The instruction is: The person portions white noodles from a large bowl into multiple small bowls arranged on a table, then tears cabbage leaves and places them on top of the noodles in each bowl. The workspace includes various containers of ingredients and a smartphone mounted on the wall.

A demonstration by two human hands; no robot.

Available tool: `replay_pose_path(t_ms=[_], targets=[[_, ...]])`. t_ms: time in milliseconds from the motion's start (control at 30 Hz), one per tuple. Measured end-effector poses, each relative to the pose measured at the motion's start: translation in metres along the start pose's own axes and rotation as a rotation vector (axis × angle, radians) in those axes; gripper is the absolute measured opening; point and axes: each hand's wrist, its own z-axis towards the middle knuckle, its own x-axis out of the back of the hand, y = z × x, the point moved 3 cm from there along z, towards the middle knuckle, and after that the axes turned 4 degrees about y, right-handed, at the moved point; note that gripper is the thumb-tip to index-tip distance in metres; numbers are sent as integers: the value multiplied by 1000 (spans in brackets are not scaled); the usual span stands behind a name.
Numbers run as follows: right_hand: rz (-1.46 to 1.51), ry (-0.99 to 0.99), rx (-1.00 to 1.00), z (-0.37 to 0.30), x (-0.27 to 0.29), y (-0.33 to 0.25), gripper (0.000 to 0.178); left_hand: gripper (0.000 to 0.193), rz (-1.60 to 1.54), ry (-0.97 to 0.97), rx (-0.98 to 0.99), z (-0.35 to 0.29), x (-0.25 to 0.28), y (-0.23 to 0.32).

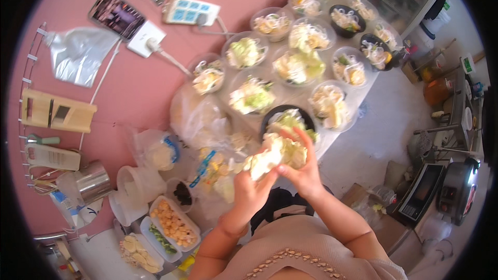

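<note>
My left hand (250, 191) and my right hand (302, 173) grip pale cabbage leaves (267, 158) between them, above the near end of the table. The left fingers are mostly hidden behind the leaves. On the right, thumb and fingers are bent round the leaves' edge, with some fingers reaching forward. Just beyond my hands stands a black bowl (265, 120) with green leaves and pale strips in it. Cabbage (253, 96) fills a clear bowl to its left, and more cabbage (298, 66) lies in another clear bowl behind.
Several other filled bowls cover the table (345, 132) to its far end. Plastic bags (199, 116) lie at left, near tubs of orange-brown chunks (174, 223) and chopped greens (162, 238). A phone (116, 14), power strip (192, 11) and wooden slicer (58, 111) hang on the pink wall.
</note>
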Motion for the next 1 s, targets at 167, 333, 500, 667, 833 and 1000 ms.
replay_pose_path(t_ms=[167, 333, 500, 667, 833, 1000], targets=[[-247, 73, -286, 20, 87, -29, 35, 29, 92, 80, 96, -2, -72, 30], [-209, 238, -331, 30, 138, -55, 19, 26, 216, 47, 180, 16, -125, 73], [221, 357, -406, 69, 164, -74, 20, 34, -268, 309, 397, 22, -145, 37], [224, 430, -50, 117, 199, -110, 19, 45, -826, 236, 375, 63, -149, 21], [-1133, 128, 577, 200, 224, -170, 46, 52, -1097, 46, 432, 84, -153, 14], [-682, -401, 69, 181, 186, -151, 82, 59, -989, -70, 326, 103, -155, -1]])
